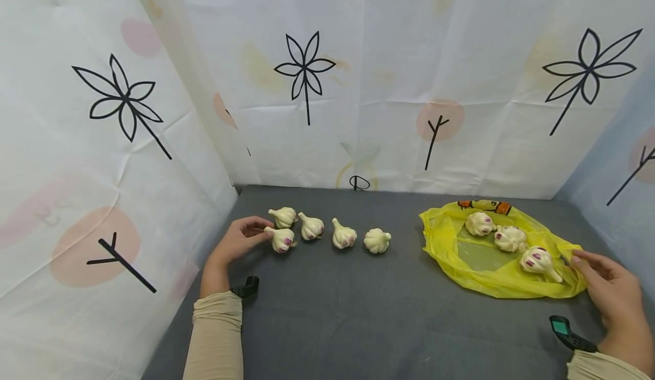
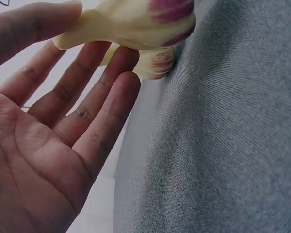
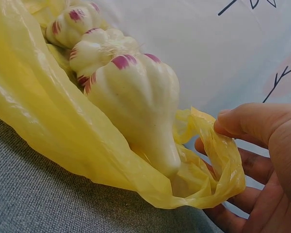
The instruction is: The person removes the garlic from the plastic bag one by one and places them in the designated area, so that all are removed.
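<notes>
At the left of the table, my left hand (image 1: 239,240) pinches the neck of a garlic bulb (image 1: 281,240) between thumb and fingers. The left wrist view shows the thumb on the stem of this purple-marked bulb (image 2: 136,22). Another garlic bulb (image 1: 284,217) lies right behind it. On the right, my right hand (image 1: 611,283) pinches the rim of a yellow plastic bag (image 1: 465,272), which lies spread with its mouth facing up. Three garlic bulbs lie in it, the nearest bulb (image 3: 136,92) with its stem toward the right hand.
A garlic bulb (image 1: 311,227), a second bulb (image 1: 344,234) and a third bulb (image 1: 377,241) form a row between the left hand and the bag. They lie on a grey cloth-covered table (image 1: 378,317). Printed white curtains (image 1: 368,84) stand behind and at the sides.
</notes>
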Demonstrator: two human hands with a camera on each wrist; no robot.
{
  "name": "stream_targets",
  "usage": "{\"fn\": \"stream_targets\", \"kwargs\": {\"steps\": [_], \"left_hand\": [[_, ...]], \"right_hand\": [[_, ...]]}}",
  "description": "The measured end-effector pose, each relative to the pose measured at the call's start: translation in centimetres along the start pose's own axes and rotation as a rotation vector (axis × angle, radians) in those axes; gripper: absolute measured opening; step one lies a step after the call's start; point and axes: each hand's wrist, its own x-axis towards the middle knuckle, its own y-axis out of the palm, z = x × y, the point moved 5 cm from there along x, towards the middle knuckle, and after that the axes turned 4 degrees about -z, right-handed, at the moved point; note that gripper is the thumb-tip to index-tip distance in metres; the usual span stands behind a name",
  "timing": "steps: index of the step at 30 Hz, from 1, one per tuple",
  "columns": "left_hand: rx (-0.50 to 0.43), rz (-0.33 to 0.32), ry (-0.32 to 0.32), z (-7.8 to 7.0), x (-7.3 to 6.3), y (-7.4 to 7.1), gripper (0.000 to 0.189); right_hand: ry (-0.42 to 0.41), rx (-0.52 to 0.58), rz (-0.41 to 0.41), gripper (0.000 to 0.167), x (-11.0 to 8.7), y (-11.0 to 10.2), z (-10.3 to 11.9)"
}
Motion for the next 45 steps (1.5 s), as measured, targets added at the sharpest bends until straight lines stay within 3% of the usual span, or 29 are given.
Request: {"fn": "stream_targets", "kwargs": {"steps": [8,21,35,45], "left_hand": [[0.018,0.001,-0.015,0.5,0.2,0.1,0.032],[0.009,-0.053,-0.062,1.6,-0.1,-0.2,0.039],[-0.014,-0.065,-0.057,1.3,0.0,-0.2,0.041],[-0.015,-0.094,-0.067,1.3,0.2,-0.2,0.039]], "right_hand": [[-0.007,-0.002,-0.002,0.052,0.2,0.1,-0.2],[-0.048,0.012,-0.001,0.049,0.0,-0.1,-0.2],[-0.071,0.025,-0.002,0.043,0.0,-0.2,-0.2],[-0.04,0.023,-0.008,0.041,-0.1,-0.3,-0.2]]}}
